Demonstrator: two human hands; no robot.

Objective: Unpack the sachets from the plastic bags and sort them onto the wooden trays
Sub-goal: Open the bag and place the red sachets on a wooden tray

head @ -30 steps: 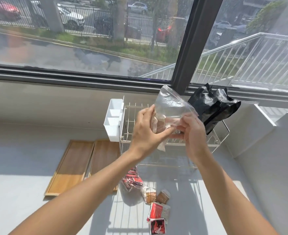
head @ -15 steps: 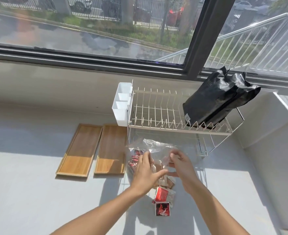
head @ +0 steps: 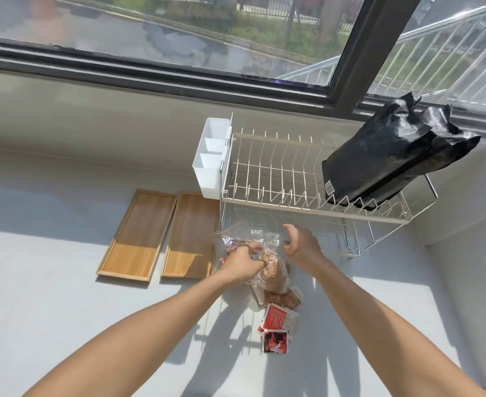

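Note:
My left hand (head: 243, 262) is closed on a clear plastic bag (head: 264, 234) that lies low on the counter and holds brown sachets (head: 270, 275). Just right of the bag's top, my right hand (head: 300, 245) has thumb and fingers apart; I see nothing held in it. Partly hidden behind my left hand is a second bag with red sachets (head: 230, 242). Loose brown sachets (head: 283, 298) and red sachets (head: 276, 320) lie nearer to me. Two bare wooden trays (head: 138, 234) (head: 191, 237) lie side by side to the left.
A white wire dish rack (head: 316, 209) stands right behind the bags, with a white caddy (head: 211, 159) on its left end and black foil bags (head: 387, 161) leaning on its right. Behind it rise a wall and a window.
Both hands have come down from in front of the rack to the counter with the clear bag. The right hand's fingers have spread away from the bag's edge.

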